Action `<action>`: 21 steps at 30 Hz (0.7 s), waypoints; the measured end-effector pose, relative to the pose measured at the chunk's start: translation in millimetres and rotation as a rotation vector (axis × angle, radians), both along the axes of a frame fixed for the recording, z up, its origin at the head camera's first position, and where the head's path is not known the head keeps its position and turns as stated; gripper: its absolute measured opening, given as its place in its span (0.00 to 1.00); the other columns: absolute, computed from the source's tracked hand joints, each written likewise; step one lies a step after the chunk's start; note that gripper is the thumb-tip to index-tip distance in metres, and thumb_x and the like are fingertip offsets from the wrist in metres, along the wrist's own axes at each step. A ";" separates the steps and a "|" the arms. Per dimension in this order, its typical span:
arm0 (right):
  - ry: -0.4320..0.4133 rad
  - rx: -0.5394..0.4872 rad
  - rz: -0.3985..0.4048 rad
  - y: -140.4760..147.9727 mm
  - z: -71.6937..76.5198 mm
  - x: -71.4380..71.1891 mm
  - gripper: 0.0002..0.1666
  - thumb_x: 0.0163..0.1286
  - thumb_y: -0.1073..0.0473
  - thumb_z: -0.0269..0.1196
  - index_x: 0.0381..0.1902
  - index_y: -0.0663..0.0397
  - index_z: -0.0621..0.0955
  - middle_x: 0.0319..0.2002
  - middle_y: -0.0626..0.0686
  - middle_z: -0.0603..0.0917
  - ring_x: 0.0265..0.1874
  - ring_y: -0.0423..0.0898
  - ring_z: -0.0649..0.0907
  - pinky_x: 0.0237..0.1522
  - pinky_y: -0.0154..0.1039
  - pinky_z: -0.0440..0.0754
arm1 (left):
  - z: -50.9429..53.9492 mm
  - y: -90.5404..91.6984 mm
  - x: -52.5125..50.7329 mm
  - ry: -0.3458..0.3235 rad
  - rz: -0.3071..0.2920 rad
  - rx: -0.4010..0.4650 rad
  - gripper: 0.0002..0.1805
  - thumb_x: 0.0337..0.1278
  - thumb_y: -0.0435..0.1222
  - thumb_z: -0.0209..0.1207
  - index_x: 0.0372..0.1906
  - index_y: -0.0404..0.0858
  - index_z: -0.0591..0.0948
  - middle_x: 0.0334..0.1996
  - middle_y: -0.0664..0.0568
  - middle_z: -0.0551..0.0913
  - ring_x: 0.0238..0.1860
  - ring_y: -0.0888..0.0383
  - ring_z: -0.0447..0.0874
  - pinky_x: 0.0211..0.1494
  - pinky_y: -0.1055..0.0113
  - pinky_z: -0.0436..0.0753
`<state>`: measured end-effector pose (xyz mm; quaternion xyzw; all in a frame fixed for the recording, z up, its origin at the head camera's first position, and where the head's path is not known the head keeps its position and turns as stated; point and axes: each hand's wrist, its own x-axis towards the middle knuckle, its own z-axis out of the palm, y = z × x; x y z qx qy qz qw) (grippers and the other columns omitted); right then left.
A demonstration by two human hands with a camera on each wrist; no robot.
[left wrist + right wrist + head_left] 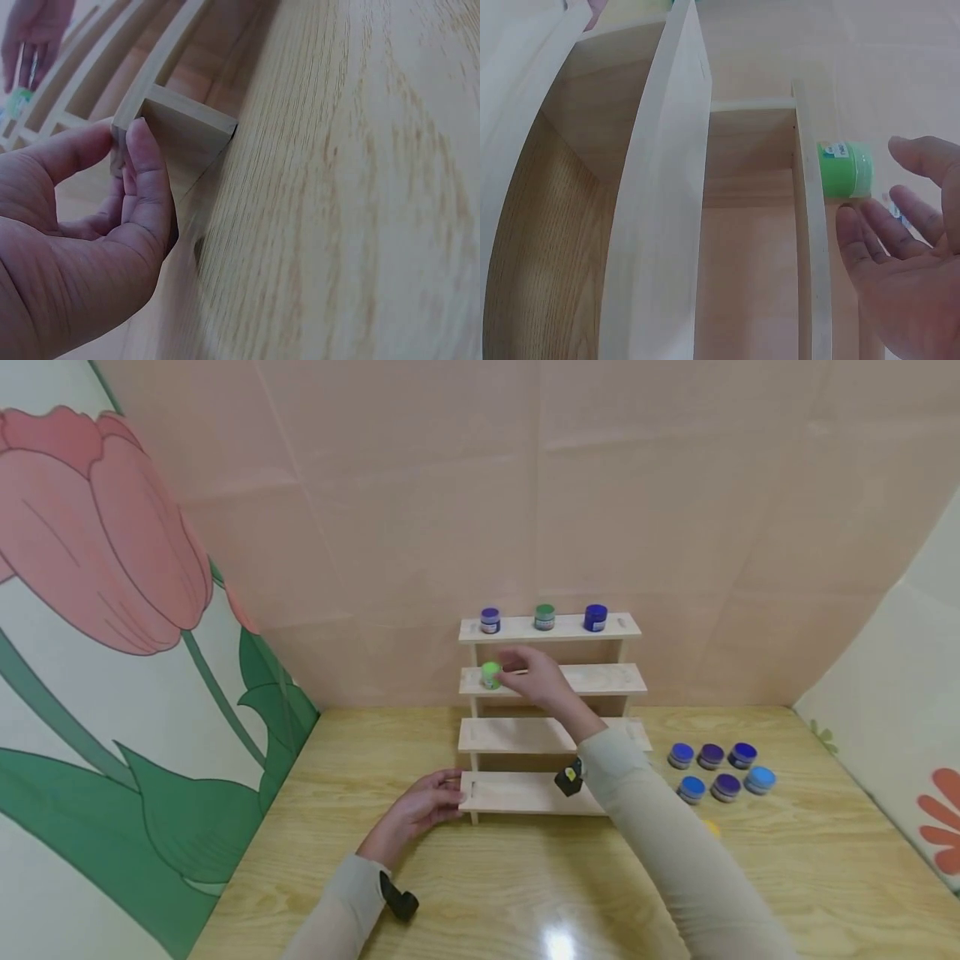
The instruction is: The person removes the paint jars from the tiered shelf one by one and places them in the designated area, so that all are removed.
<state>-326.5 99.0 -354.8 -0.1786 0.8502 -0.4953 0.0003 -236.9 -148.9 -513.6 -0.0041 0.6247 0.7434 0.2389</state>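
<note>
The head view alone shows the full layout: a four-tier wooden rack (pixel 555 735) on the tabletop (pixel 480 893), three jars (pixel 544 617) on its top, farthest shelf, six blue and purple jars (pixel 726 787) on the tabletop to the right, and a yellow item (pixel 712 828) partly hidden by the right sleeve (pixel 675 843). The left wrist view details the left hand (pixel 97 232), thumb and fingers pinching the left end of the lowest, nearest shelf. The right wrist view shows the right hand (pixel 911 240) open, fingers loosely bent, just beside the green jar (pixel 844 171), a gap visible between thumb and jar. The jar stands upright at the left of the second shelf from the top; it is bright green, with a paler lid and a white-and-blue label.
</note>
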 end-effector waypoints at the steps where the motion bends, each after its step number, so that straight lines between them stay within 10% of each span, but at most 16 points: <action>1: -0.002 0.002 0.004 -1.7 0.3 -0.7 0.30 0.72 0.55 0.66 0.69 0.58 0.74 0.63 0.58 0.79 0.62 0.56 0.78 0.61 0.53 0.80 | 0.2 0.1 0.0 -0.003 0.003 0.001 0.34 0.64 0.24 0.59 0.73 0.29 0.64 0.49 0.45 0.79 0.39 0.56 0.83 0.40 0.67 0.86; 21: 0.023 0.094 -0.031 -20.1 -6.0 -9.9 0.29 0.69 0.60 0.68 0.66 0.58 0.76 0.58 0.60 0.81 0.57 0.57 0.80 0.61 0.52 0.79 | -0.3 0.1 -0.9 -0.005 0.002 0.009 0.34 0.64 0.23 0.59 0.73 0.28 0.63 0.50 0.44 0.78 0.39 0.56 0.83 0.40 0.68 0.86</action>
